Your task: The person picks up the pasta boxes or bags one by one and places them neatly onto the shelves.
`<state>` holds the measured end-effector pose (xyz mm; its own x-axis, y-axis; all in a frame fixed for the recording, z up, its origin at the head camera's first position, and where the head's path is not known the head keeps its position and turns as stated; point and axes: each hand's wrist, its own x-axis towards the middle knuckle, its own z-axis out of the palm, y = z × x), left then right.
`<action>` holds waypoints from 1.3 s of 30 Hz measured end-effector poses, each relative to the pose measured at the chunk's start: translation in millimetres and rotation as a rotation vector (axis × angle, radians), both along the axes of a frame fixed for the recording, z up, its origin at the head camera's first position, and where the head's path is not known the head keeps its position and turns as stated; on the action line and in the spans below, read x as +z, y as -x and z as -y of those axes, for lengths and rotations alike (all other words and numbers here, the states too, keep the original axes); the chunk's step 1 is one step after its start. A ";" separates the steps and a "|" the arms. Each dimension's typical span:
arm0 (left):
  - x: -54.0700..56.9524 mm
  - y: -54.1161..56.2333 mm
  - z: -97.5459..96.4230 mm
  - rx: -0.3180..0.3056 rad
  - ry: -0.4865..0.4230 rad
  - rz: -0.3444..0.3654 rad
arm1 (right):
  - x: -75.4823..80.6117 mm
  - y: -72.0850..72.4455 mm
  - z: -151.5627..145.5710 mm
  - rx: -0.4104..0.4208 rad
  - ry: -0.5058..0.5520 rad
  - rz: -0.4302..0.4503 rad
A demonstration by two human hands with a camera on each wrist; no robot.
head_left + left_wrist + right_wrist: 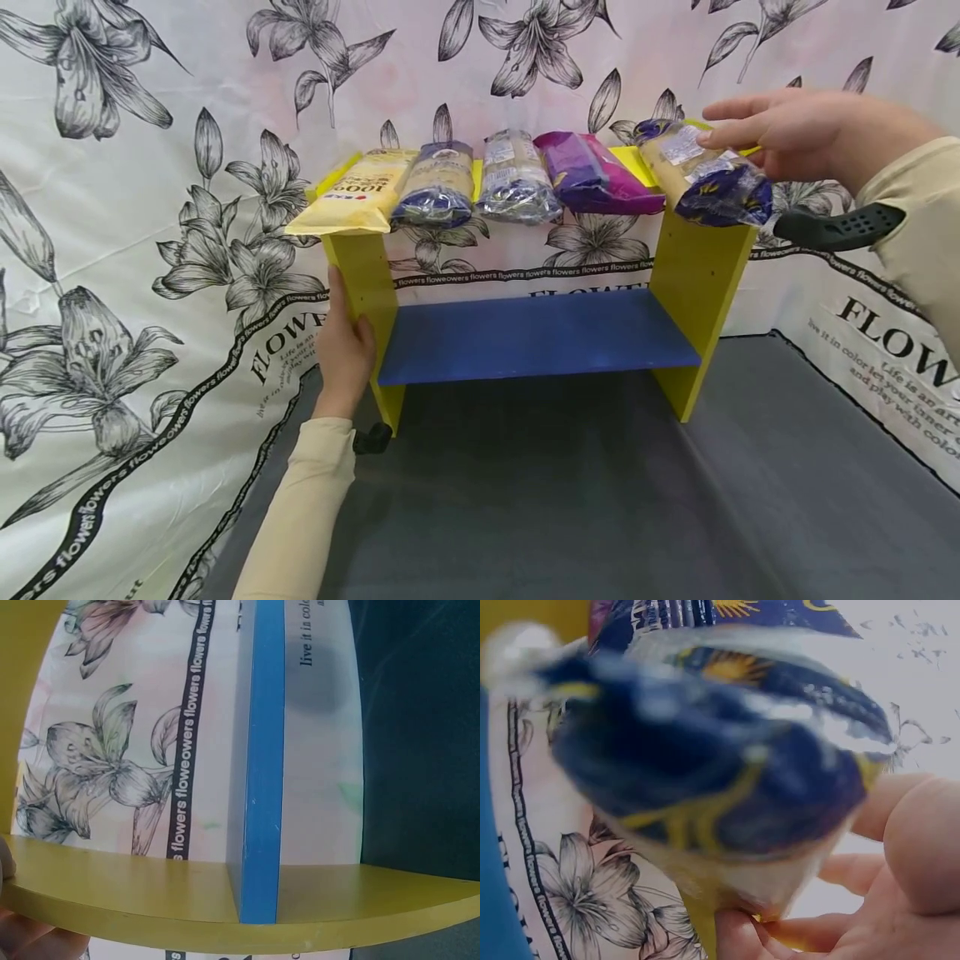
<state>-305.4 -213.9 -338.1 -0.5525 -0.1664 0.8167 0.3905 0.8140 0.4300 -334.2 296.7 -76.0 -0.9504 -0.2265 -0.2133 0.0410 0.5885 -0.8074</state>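
Observation:
A small shelf unit has yellow side panels and a blue middle board. My left hand grips its left panel by the front edge, thumb on the inner face and fingers outside. At the right end of the top, my right hand holds a clear-wrapped package with dark blue ends. The thumb lies over the package, and other fingers reach to its side and underside in the right wrist view. This package sits aslant, its near end jutting past the right panel.
Along the top lie a yellow pouch, two clear-wrapped packages with shiny ends, and a purple package. The unit stands on a dark grey surface. A flower-printed sheet hangs behind and at both sides.

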 end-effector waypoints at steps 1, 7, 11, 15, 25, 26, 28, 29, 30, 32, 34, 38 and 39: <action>-0.4 -0.1 -0.1 0.001 -0.002 0.010 | -1.2 -2.1 0.9 0.008 -0.023 -0.021; -3.6 -0.6 2.4 0.016 -0.005 0.023 | -8.7 -20.7 2.1 0.074 -0.194 -0.187; -3.9 0.7 6.0 0.018 0.016 -0.027 | -12.0 -41.2 1.2 0.147 -0.304 -0.300; -1.8 2.0 8.1 0.021 0.030 -0.038 | -17.8 -59.1 2.9 0.181 -0.373 -0.378; -0.5 6.3 10.0 0.007 0.032 -0.038 | -30.4 -65.7 9.8 0.091 -0.415 -0.444; -1.3 6.3 9.7 0.008 0.036 -0.044 | -30.8 -64.4 9.3 0.081 -0.415 -0.444; -3.0 5.6 8.7 0.007 0.042 -0.059 | -31.2 -61.8 8.4 0.067 -0.421 -0.439; -3.6 5.4 8.3 0.007 0.044 -0.067 | -31.0 -60.5 8.2 0.061 -0.429 -0.439; -4.1 5.3 7.8 0.006 0.048 -0.074 | -30.5 -59.3 8.3 0.057 -0.436 -0.437; -4.5 5.1 6.5 -0.002 0.050 -0.085 | -28.7 -57.6 9.1 0.044 -0.464 -0.428; -4.5 5.1 5.3 -0.011 0.044 -0.083 | -26.4 -56.1 10.3 0.040 -0.482 -0.428; -3.8 4.3 2.7 -0.015 0.013 -0.058 | -22.6 -53.1 12.4 0.044 -0.494 -0.430; -3.8 4.2 2.2 -0.013 0.005 -0.050 | -22.1 -52.3 12.5 0.043 -0.494 -0.431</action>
<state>-309.6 -216.1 -341.9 -0.5131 -0.1548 0.8443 0.4222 0.8109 0.4052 -281.8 284.3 -98.1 -0.9663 -0.2391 0.0958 -0.2575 0.8883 -0.3803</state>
